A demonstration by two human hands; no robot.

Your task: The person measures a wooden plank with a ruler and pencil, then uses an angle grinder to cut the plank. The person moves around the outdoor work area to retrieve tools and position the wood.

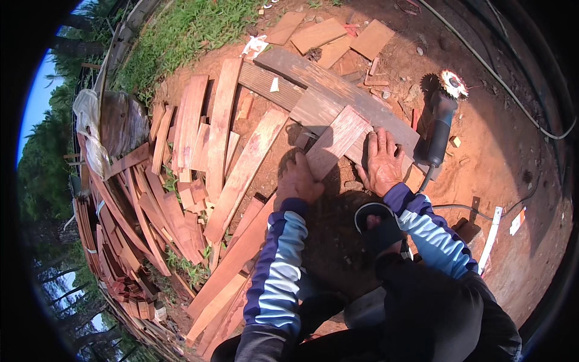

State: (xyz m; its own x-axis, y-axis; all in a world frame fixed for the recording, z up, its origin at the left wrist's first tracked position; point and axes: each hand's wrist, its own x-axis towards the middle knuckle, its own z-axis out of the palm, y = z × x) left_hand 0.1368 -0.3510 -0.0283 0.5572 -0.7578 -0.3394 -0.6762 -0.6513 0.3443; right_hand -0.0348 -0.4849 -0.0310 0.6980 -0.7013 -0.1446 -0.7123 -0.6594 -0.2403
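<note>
My left hand (300, 180) is closed around the near left end of a short reddish wooden board (339, 142). This board slants away to the right, its far end lying over other planks. My right hand (383, 163) rests palm down with fingers spread, on wood just right of the short board. Beneath lies a long, weathered grey-brown plank (338, 78). Right of it, a blue and black angle grinder (441, 123) lies on the ground, fitted with a toothed round blade (453, 85). Part of the wood under my right hand is hidden.
Many loose reddish planks (223, 127) and a larger pile (139, 217) cover the left side. Several flat offcuts (319, 35) lie at the far side. A cable (426, 180) runs from the grinder. A hose (512, 84) curves along the right. My sandalled foot (375, 224) is close below my hands.
</note>
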